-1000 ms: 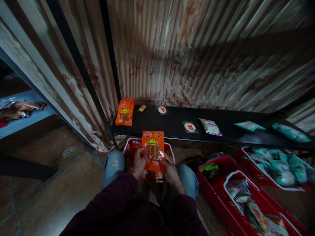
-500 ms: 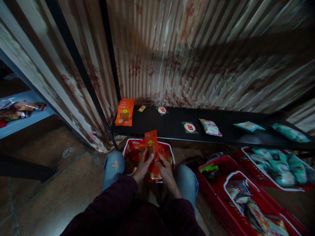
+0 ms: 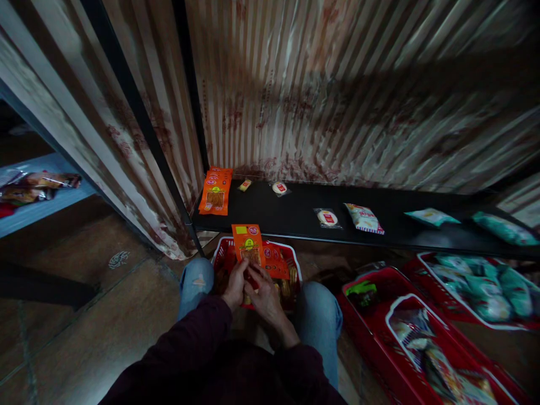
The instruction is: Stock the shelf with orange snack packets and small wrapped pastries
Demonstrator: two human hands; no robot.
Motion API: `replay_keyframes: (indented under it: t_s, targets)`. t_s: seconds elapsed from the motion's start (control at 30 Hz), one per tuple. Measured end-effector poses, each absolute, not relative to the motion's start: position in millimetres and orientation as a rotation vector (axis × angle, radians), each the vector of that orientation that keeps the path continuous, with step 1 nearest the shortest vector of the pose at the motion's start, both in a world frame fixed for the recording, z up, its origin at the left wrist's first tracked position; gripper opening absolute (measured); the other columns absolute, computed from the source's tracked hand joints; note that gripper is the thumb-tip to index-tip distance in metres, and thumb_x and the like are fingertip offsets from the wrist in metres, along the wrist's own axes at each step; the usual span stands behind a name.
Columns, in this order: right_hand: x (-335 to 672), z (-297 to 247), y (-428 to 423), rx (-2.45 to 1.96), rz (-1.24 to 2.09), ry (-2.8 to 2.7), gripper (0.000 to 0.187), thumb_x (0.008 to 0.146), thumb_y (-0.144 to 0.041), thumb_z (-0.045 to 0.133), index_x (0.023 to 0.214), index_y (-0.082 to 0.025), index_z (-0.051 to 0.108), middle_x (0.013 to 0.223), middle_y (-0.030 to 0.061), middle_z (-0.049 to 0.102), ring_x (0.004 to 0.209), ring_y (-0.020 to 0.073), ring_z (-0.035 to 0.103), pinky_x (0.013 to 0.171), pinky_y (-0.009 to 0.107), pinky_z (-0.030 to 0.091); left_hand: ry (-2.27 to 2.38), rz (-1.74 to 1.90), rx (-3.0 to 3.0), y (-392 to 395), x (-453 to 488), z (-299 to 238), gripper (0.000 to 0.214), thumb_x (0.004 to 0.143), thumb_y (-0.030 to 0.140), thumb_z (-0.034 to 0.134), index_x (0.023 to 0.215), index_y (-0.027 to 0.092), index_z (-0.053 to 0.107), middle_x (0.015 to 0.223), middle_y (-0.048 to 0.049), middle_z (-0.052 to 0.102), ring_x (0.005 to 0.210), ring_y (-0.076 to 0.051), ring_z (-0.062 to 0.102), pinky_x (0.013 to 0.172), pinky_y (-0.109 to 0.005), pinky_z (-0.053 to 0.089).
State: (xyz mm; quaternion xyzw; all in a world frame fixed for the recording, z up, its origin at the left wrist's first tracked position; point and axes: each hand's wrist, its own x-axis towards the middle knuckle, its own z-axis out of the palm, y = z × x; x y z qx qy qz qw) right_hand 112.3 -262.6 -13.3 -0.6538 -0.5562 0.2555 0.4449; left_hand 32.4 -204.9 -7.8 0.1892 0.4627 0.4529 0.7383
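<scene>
1 packet (image 3: 247, 239), pinched by left hand (image 3: 235, 286) and right hand (image 3: 265, 293), fingers narrow, is above the near basket (image 3: 298, 265), where more lie; a stack (image 3: 215, 194) already sits at the left end of the shelf (image 3: 295, 216).

The orange packet (image 3: 247, 239) stands out above the grip of the left hand (image 3: 234, 288) and right hand (image 3: 265, 298), leaning slightly left, its face showing a yellow patch, a reddish oval and brown sticks just beyond the fingertips (image 3: 244, 263), its lower end hidden there
</scene>
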Motion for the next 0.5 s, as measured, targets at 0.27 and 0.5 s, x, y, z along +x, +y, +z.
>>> replay_keyframes:
  t_s: [0.27, 0.5]
  targets:
    - [131.1, -25.2, -263.2, -1.733, 0.401, -1.288, 0.032, 0.082, -0.024, 0.045, 0.101, -0.022, 0.071, 0.111, 0.0086, 0.066, 0.105, 0.022, 0.06, 0.097, 0.042, 0.047, 0.875, 0.78, 0.102, -200.6, 26.1, -1.4, 0.033, 0.084, 0.031, 0.055, 0.111, 0.011, 0.061, 0.093, -0.0116, 0.072, 0.087, -0.025, 0.069, 0.083, -0.038, 0.052]
    - [140.5, -33.2, -268.1, -1.766, 0.269, -1.253, 0.037, 0.082, -0.026, 0.046, 0.112, -0.018, 0.067, 0.116, 0.0129, 0.062, 0.109, 0.0257, 0.057, 0.098, 0.046, 0.046, 0.828, 0.713, 0.068, -196.0, 19.5, -1.8, 0.037, 0.086, 0.029, 0.054, 0.117, 0.01, 0.057, 0.094, -0.0127, 0.072, 0.086, -0.026, 0.069, 0.085, -0.042, 0.052]
